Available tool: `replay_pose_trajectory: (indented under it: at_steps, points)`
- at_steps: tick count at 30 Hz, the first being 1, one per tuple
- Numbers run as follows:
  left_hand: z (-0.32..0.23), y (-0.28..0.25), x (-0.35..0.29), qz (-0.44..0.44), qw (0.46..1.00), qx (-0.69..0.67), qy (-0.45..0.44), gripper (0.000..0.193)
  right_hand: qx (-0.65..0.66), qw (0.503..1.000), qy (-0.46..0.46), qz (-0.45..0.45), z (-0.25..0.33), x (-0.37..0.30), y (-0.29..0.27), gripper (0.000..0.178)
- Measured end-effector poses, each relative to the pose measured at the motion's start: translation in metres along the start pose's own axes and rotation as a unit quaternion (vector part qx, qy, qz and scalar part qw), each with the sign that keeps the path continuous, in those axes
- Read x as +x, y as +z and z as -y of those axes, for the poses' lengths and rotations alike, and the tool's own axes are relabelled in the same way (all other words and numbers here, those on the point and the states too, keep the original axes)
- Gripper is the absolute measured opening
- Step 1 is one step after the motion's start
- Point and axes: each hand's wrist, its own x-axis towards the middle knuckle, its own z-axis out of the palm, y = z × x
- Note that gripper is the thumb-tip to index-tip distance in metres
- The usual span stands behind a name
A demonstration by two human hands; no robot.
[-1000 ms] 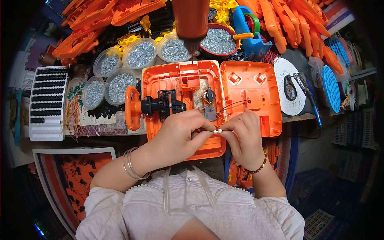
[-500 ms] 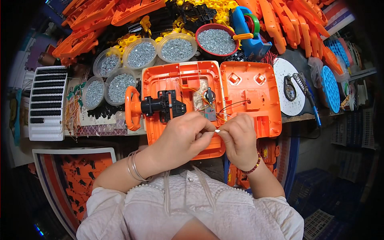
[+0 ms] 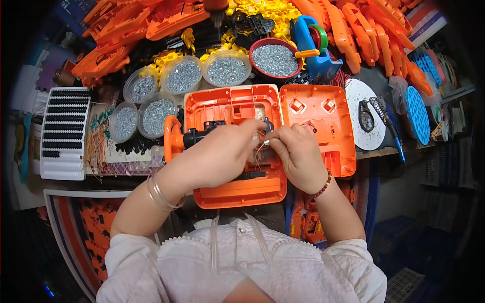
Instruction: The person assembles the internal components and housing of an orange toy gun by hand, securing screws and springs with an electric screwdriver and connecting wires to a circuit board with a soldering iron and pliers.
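Observation:
An orange plastic housing [image 3: 240, 201] lies in front of me, with an orange steering wheel [image 3: 173, 135] on a black shaft at its left. My left hand [image 3: 225, 151] reaches over the housing. Its fingers are bent together beside a black round part [image 3: 269, 124], and what they hold is hidden. My right hand [image 3: 300, 159] pinches a small white piece [image 3: 265, 144] with thin wires hanging from it, close to the left fingertips. An orange half-shell [image 3: 323, 108] with a recessed inside touches the housing on its right.
Several tubs of small metal screws [image 3: 227, 69] stand behind the housing, one a red bowl [image 3: 298, 68]. At the right are a blue tape dispenser [image 3: 316, 50], a white disc [image 3: 361, 136] and a soldering iron [image 3: 396, 134]. A white ribbed tray [image 3: 63, 169] lies left; orange shells [image 3: 124, 30] are heaped behind.
Both hands have moved away from me, from the housing's near part to the black round part, bringing the small white piece along. An orange-and-dark tool tip now shows at the top edge.

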Motion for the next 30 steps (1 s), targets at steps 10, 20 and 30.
replay_pose_trajectory:
  at_steps: [10,20,30]
  points:
    - [0.026,0.021,-0.004,-0.135,0.931,0.272,0.201,0.013,0.073,0.993,0.083,-0.040,-0.016,0.016,-0.015,0.010]
    - [0.029,0.024,-0.003,-0.131,0.949,0.216,0.189,0.010,-0.200,0.915,0.350,0.002,-0.180,0.124,-0.087,0.037]
    - [0.027,0.018,0.002,-0.104,0.968,0.157,0.163,0.008,-0.319,0.918,0.198,-0.133,-0.176,0.050,-0.086,0.016]
